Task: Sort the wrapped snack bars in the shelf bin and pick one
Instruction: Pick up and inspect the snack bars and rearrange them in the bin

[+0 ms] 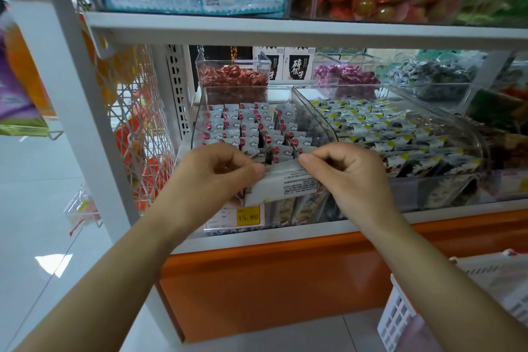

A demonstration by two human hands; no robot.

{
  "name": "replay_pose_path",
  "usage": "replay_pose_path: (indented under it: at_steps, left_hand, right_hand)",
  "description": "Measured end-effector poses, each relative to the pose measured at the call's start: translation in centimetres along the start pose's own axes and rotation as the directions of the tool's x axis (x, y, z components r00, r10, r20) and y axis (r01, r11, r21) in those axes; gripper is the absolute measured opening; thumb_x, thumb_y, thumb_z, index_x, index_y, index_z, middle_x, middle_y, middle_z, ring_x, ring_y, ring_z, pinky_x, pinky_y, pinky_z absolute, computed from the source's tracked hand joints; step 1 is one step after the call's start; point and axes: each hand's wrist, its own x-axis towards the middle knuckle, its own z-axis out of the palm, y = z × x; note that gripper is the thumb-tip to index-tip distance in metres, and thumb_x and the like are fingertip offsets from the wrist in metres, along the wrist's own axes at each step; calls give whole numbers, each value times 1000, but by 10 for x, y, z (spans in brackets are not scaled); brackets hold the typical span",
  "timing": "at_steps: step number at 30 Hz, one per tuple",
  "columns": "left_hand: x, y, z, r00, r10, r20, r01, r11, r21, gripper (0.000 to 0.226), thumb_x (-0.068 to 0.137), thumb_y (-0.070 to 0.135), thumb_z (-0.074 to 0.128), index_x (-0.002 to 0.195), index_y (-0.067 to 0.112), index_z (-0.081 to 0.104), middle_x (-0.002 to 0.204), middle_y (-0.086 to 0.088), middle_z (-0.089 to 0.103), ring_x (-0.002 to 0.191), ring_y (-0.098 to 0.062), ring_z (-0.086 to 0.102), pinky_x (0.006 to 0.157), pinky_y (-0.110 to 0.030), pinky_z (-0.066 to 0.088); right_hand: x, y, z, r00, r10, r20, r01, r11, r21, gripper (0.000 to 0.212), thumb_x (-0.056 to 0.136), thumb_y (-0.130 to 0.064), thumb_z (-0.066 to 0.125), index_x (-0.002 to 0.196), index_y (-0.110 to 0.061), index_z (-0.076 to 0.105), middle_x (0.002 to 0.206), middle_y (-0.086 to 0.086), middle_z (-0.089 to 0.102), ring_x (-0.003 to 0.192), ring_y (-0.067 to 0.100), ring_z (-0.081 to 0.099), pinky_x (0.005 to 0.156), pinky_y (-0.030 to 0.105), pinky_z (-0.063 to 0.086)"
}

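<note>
From my remote feed I see both hands meet at the front lip of the clear shelf bin (197, 123). The left hand (211, 171) pinches the left end of one wrapped snack bar (285, 183), thumb and curled fingers closed on the wrapper. The right hand (351, 177) pinches its upper right edge the same way. The bar lies sideways, printed back toward me, just above the yellow price tag (248, 217). Behind it the bin holds rows of upright bars (251, 126) marked with red dots. The neighbouring bin (468, 123) holds yellow-cornered packets (380, 123). Further back, one small clear box (200, 66) holds red sweets (233, 77), and another holds purple sweets (345, 77).
</note>
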Motion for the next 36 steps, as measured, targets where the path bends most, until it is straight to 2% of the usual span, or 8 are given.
replay_pose_path:
  at_steps: [6, 10, 18, 20, 24, 31, 34, 36]
  left_hand:
    - [3, 0, -14, 1000, 12, 25, -14, 997, 74, 16, 75, 26, 68, 66, 14, 73, 69, -8, 70, 57, -15, 65, 48, -11, 48]
    - [5, -1, -18, 999, 24, 42, -28, 996, 85, 15, 73, 29, 68, 66, 16, 74, 71, -12, 70, 66, -26, 63, 48, -11, 48]
    - [2, -4, -17, 978, -3, 211, -20, 994, 108, 35, 63, 47, 68, 93, 31, 66, 86, 11, 70, 75, -6, 68, 63, -15, 53]
    - [2, -5, -17, 979, 5, 206, -29, 993, 114, 29, 66, 39, 66, 94, 30, 65, 87, 12, 70, 78, -7, 68, 67, -17, 55]
    - [4, -4, -19, 984, 1, 181, -5, 1000, 21, 29, 68, 32, 63, 95, 23, 65, 88, 7, 72, 79, -9, 70, 69, -16, 55]
    - [4, -8, -16, 985, -11, 174, 4, 999, 41, 18, 78, 30, 61, 95, 24, 64, 88, 7, 72, 79, -9, 70, 71, -18, 55]
    - [5, -11, -14, 996, 9, 93, -18, 996, 90, 9, 89, 26, 56, 92, 29, 64, 87, 5, 72, 77, -8, 69, 68, -19, 56]
    - [7, -12, -11, 999, 32, 18, -34, 991, 126, 11, 90, 28, 54, 88, 31, 64, 84, 4, 71, 74, -8, 69, 66, -22, 57]
  right_hand:
    - [0, -3, 2, 997, 24, 67, -27, 998, 51, 17, 84, -17, 65, 71, -25, 70, 69, -10, 70, 63, 3, 64, 56, 14, 48]
    - [-1, -4, 4, 998, 27, 65, -33, 996, 86, 17, 84, -17, 65, 70, -25, 70, 69, -6, 70, 59, 1, 62, 54, 11, 45]
    - [0, -3, 2, 995, 87, 55, -91, 993, 74, 23, 87, -16, 63, 68, -27, 69, 63, -15, 69, 58, -1, 63, 53, 15, 49]
    - [3, -3, -2, 966, 206, 157, -235, 951, 200, 21, 87, -12, 61, 70, -20, 71, 68, -5, 72, 64, 8, 69, 54, 22, 56]
    - [8, 0, -8, 907, 311, 284, -399, 851, 342, 13, 81, -14, 61, 75, -6, 69, 70, 4, 73, 66, 14, 71, 48, 20, 53]
    - [7, 7, -4, 905, 327, 273, -419, 801, 428, 19, 72, -26, 63, 70, -9, 72, 76, 10, 74, 65, 21, 70, 48, 22, 54]
    - [6, 7, 2, 918, 330, 220, -396, 771, 499, 31, 73, -39, 61, 83, -12, 73, 84, 17, 71, 70, 24, 69, 55, 24, 56]
    - [5, 6, 4, 934, 263, 241, -353, 778, 520, 37, 71, -44, 62, 99, -20, 71, 90, 5, 71, 79, 20, 68, 63, 24, 56]
